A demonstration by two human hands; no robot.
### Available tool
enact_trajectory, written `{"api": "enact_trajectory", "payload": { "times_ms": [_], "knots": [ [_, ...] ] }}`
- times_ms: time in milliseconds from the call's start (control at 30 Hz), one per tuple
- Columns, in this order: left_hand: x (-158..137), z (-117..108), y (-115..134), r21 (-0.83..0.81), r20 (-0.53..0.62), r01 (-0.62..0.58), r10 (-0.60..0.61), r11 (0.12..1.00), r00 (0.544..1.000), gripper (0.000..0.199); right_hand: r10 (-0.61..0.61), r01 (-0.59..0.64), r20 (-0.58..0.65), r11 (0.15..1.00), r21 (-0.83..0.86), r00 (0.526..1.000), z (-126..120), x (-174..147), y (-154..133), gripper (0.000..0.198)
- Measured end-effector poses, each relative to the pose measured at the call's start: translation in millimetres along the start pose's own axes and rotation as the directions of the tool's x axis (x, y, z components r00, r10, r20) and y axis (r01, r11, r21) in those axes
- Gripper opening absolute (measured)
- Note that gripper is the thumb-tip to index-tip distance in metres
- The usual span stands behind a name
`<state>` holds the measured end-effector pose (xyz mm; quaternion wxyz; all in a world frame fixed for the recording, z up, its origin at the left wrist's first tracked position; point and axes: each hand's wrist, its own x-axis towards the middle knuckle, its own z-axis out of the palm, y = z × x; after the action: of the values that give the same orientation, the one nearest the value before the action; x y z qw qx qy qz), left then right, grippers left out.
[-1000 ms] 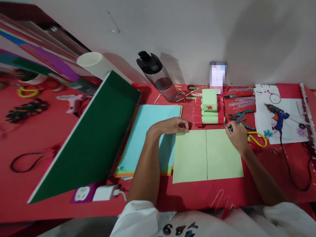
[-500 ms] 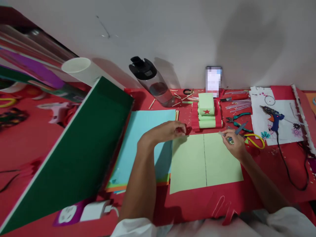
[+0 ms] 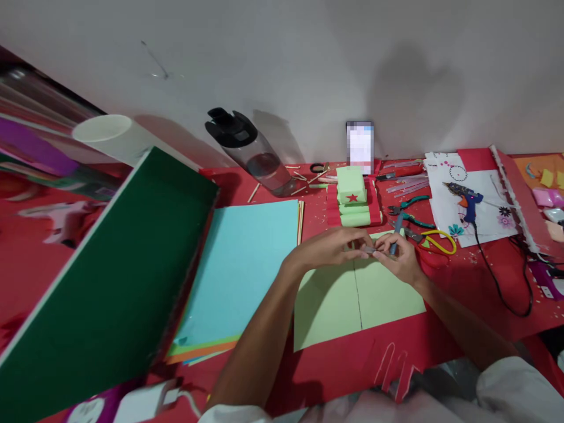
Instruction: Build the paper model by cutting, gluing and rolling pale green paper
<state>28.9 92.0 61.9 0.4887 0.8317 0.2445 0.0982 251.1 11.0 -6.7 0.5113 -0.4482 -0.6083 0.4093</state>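
Observation:
A light green paper sheet [image 3: 326, 311] with a dark line drawn down its middle lies on the red tabletop. Above its far edge my two hands meet. My left hand [image 3: 337, 247] is closed, its fingertips pinching a small pale piece [image 3: 369, 249] too small to name. My right hand [image 3: 399, 255] touches the same piece with its fingertips and grips a slim blue-grey pen-like tool [image 3: 396, 228], which sticks up between the fingers. Just beyond stands a light green and red paper tank model [image 3: 352, 191] with a red star.
Coloured paper [image 3: 247, 252] is stacked on the left beside a leaning green board [image 3: 118, 276]. A bottle [image 3: 259, 161] and a phone [image 3: 360, 147] stand at the wall. On the right lie pliers [image 3: 409, 211], yellow-handled scissors [image 3: 440, 242] and a blue glue gun [image 3: 471, 205].
My left hand has moved right, off the paper stack's edge, to meet my right hand. The right hand has come left with the pen-like tool. The view has shifted slightly right.

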Motion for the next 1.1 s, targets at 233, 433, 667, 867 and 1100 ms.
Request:
{"api": "enact_trajectory", "payload": {
  "times_ms": [233,433,667,867,1100],
  "knots": [
    [-1,0,0,-0.007,-0.066,-0.033,0.033,0.999,0.997,0.027,0.103,-0.113,0.083,0.986,0.122,0.991,-4,-1,2,0.032],
    [-14,-16,0,0.087,-0.066,0.169,-0.164,0.982,0.984,0.027,0.004,-0.021,0.063,0.96,0.279,0.998,-16,0,6,0.059],
    [-8,-17,-9,0.192,-0.013,0.234,-0.236,0.953,0.972,0.026,0.14,-0.145,0.039,0.973,0.178,0.989,-20,4,9,0.041],
    [-6,-14,-18,0.212,-0.002,0.191,-0.195,0.958,0.981,0.026,0.135,-0.136,0.017,0.97,0.201,0.991,-20,5,12,0.038],
    [-6,-13,-25,0.224,-0.009,0.135,-0.137,0.965,0.991,0.025,0.141,-0.155,0.087,0.971,0.18,0.986,-20,6,14,0.036]
  ]
}}
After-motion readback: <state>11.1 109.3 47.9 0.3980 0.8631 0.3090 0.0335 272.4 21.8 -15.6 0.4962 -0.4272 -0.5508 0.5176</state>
